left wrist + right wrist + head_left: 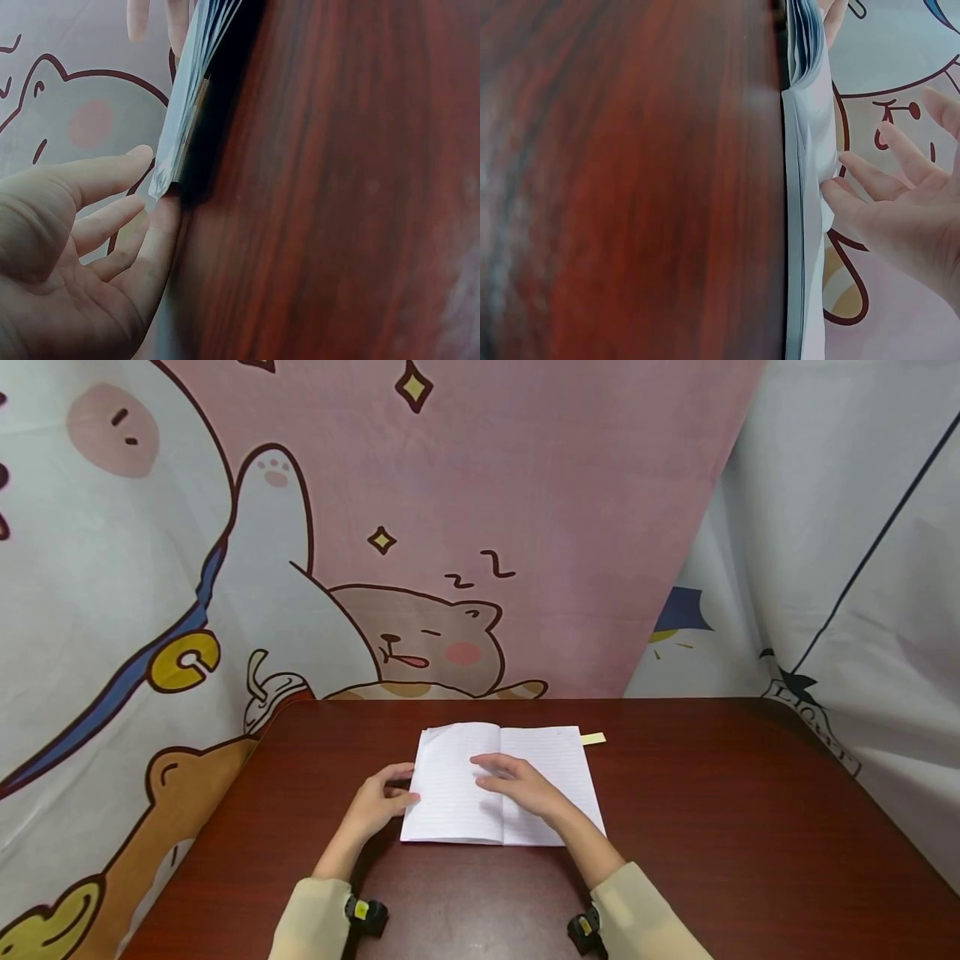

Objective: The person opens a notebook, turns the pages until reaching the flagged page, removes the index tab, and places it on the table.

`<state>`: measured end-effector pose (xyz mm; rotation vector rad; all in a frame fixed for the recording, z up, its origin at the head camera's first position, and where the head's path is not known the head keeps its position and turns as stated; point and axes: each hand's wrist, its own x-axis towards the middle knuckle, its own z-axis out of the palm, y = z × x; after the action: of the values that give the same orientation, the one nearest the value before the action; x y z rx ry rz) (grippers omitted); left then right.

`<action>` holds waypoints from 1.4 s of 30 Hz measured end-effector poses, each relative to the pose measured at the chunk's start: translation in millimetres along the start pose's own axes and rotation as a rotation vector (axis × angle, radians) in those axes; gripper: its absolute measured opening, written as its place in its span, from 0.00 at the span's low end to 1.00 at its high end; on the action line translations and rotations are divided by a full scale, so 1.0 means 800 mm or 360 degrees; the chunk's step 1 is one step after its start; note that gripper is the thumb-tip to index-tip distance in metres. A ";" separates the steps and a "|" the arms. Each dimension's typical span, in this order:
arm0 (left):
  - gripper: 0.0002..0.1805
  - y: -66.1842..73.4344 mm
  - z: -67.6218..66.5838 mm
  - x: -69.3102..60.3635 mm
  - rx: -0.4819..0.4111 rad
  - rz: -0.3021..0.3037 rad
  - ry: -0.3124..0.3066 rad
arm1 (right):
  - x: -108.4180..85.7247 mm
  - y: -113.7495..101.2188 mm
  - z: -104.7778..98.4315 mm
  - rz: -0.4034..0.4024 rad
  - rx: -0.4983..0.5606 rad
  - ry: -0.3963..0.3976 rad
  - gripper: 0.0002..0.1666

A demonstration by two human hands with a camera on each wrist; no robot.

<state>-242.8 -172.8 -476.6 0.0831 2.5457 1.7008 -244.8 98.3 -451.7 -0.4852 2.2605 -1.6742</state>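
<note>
An open lined notebook (552, 760) lies on the table, its visible pages blank apart from ruled lines. At its left edge is my left hand (378, 806), fingers extended. In the left wrist view, a fingertip of that hand touches the edge of the notebook (178, 124), while the thumb stands beside the pages. Over the middle of the spread is my right hand (525, 787), its fingers loosely spread and holding nothing. The right wrist view has one finger of the right hand (907, 195) against the page surface; the others are raised away from it.
A pale yellow tab (593, 738) sticks out past the notebook's upper right side. The dark reddish-brown table (750, 827) extends around it. Behind stands a cloth backdrop (585, 527) with cartoon animals, and a white cloth (862, 568) hangs at the right.
</note>
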 end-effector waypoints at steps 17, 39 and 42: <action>0.27 0.000 0.003 -0.005 0.0144 -0.0027 0.0031 | 0.002 0.002 -0.003 0.0021 0.0010 -0.0013 0.28; 0.28 -0.002 0.004 -0.001 0.0174 -0.0044 0.0038 | -0.013 0.012 -0.075 -0.0009 0.0011 0.0324 0.26; 0.28 -0.002 0.003 0.000 0.0178 -0.0048 0.0030 | -0.017 0.014 -0.084 0.0009 0.0005 0.0367 0.26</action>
<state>-242.3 -170.8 -478.9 0.0359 2.6404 1.5555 -261.9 165.1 -442.5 -0.2977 2.4139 -1.8132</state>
